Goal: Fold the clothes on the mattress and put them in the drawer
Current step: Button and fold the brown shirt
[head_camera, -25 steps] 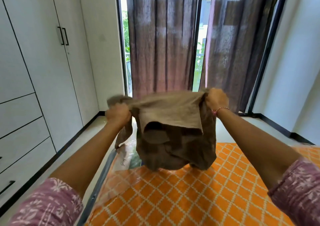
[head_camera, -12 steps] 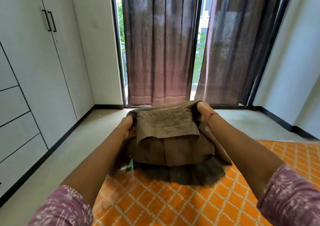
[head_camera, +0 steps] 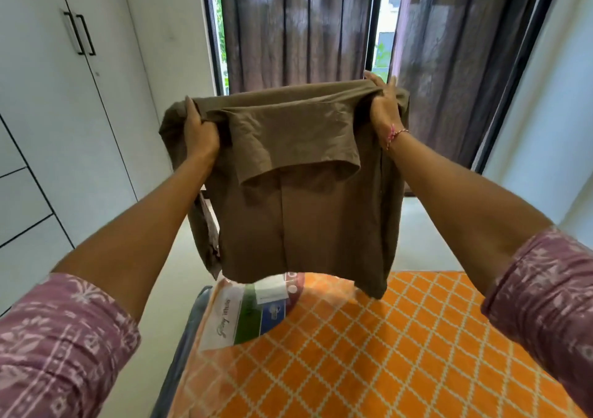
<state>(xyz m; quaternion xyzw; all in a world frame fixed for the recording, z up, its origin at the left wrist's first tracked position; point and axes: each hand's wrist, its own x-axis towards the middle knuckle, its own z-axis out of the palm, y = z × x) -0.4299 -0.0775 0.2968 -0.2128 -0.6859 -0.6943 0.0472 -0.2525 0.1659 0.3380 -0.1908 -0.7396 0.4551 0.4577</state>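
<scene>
Two patterned sleeves (head_camera: 61,343) frame the nearest edge. Beyond them lies the mattress (head_camera: 401,360), orange with a pale lattice, a printed label (head_camera: 247,311) (under clear wrap) at its far left corner. Above it hangs the brown shirt (head_camera: 298,193), clear of the bed, partly folded with one flap draped over its front. The left hand (head_camera: 200,128) and right hand (head_camera: 383,109) each grip a top corner. Farther off: white wardrobe (head_camera: 48,103) with drawers (head_camera: 22,199) at left, dark curtains (head_camera: 301,29) across the window.
</scene>
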